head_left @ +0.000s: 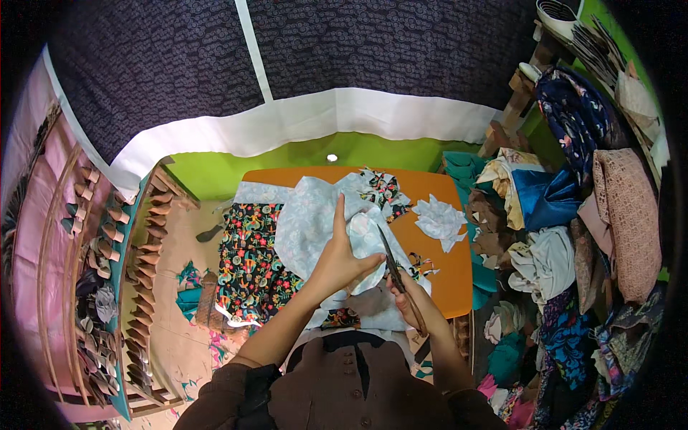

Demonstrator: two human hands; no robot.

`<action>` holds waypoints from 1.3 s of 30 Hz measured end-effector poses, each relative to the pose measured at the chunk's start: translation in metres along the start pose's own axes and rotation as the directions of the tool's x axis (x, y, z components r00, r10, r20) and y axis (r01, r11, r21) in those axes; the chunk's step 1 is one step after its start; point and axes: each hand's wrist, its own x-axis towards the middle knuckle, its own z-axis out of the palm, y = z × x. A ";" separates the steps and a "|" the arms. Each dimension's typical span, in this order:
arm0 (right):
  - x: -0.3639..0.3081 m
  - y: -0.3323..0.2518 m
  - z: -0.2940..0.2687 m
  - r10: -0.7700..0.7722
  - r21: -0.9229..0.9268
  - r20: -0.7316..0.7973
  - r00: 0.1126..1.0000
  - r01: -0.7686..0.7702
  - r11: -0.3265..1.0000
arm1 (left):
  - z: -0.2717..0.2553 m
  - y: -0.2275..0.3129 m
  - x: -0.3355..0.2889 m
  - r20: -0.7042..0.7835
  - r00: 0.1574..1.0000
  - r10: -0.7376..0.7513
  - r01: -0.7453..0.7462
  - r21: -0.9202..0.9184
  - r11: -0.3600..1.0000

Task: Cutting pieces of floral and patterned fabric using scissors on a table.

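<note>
Pointing away from the person and leaning left, the dark scissors lie over the right half of the orange desk, their long axis slanting from its near edge toward its far edge. The right hand is clamped on them. Above the desk's middle, the left hand has thumb and forefinger apart at a pale cloth; whether its other fingers grip, I cannot tell. Left of the desk, a rack holds rows of brown shoe-shaped pieces.
</note>
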 end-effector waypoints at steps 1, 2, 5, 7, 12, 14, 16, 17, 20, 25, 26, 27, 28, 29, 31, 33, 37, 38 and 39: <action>0.000 0.001 0.001 0.000 0.000 -0.001 1.000 0.000 1.000 | 0.000 0.000 0.000 0.034 0.998 -0.057 0.059 -0.071 0.996; 0.001 0.002 0.002 -0.026 -0.014 -0.031 0.999 0.026 1.000 | 0.001 -0.001 0.000 0.035 0.998 -0.056 0.058 -0.071 0.996; 0.002 -0.007 0.005 -0.009 0.026 -0.050 0.999 0.010 1.000 | 0.002 -0.005 0.000 -0.056 0.991 0.125 -0.119 0.112 0.987; 0.001 -0.006 0.004 0.034 0.077 -0.041 0.999 -0.031 0.997 | 0.003 -0.006 0.000 -0.008 1.000 0.023 -0.023 -0.043 0.999; -0.004 0.017 0.000 0.077 0.309 0.010 0.997 -0.077 0.948 | 0.009 -0.005 0.001 0.013 1.000 0.014 -0.011 -0.208 0.978; -0.002 0.006 0.005 0.090 0.260 0.002 0.996 -0.087 0.962 | 0.011 -0.010 0.000 -0.059 0.991 0.120 -0.129 -0.178 0.976; -0.002 0.003 0.008 0.103 0.210 -0.010 0.995 -0.098 0.973 | 0.012 -0.011 -0.001 -0.042 0.998 -0.042 0.027 -0.317 0.948; -0.002 0.006 0.009 0.089 0.229 -0.005 0.996 -0.085 0.970 | 0.013 -0.010 -0.002 -0.044 0.998 -0.044 0.028 -0.317 0.948; -0.004 0.023 0.013 0.067 0.289 -0.036 0.997 -0.053 0.956 | 0.016 -0.004 -0.002 -0.072 0.996 -0.054 0.024 -0.366 0.930; -0.002 0.019 0.013 0.052 0.295 -0.028 0.998 -0.042 0.955 | 0.015 -0.008 -0.001 -0.093 0.993 -0.076 0.043 -0.321 0.946; -0.001 0.015 0.012 0.055 0.285 -0.028 0.998 -0.044 0.958 | 0.015 -0.007 0.000 -0.090 0.993 -0.078 0.045 -0.323 0.945; -0.001 0.012 0.012 0.057 0.274 -0.029 0.998 -0.047 0.961 | 0.015 -0.005 0.000 -0.066 0.993 -0.094 0.066 -0.349 0.935; 0.000 0.010 0.012 0.055 0.275 -0.024 0.998 -0.046 0.960 | 0.013 -0.003 -0.001 -0.050 0.993 -0.110 0.084 -0.369 0.925; 0.001 0.008 0.013 0.083 0.291 -0.033 0.996 -0.069 0.954 | 0.012 -0.003 -0.001 -0.054 0.992 -0.110 0.083 -0.367 0.926; 0.002 0.003 0.013 0.110 0.308 -0.040 0.993 -0.093 0.947 | 0.012 -0.005 -0.001 -0.100 0.993 -0.066 0.029 -0.337 0.941; 0.004 -0.002 0.013 0.140 0.288 -0.024 0.990 -0.127 0.949 | 0.010 -0.006 -0.001 -0.102 0.992 -0.069 0.032 -0.325 0.945; 0.007 -0.001 0.010 0.325 0.462 -0.028 0.945 -0.277 0.843 | 0.010 -0.005 0.002 -0.044 0.995 -0.092 0.074 -0.307 0.949; 0.007 -0.002 0.010 0.227 0.381 -0.048 0.973 -0.192 0.904 | 0.009 -0.004 0.002 -0.048 0.994 -0.094 0.075 -0.307 0.949; 0.007 -0.003 0.010 0.125 0.296 -0.059 0.990 -0.102 0.950 | 0.008 -0.001 0.002 -0.042 0.996 -0.078 0.063 -0.285 0.956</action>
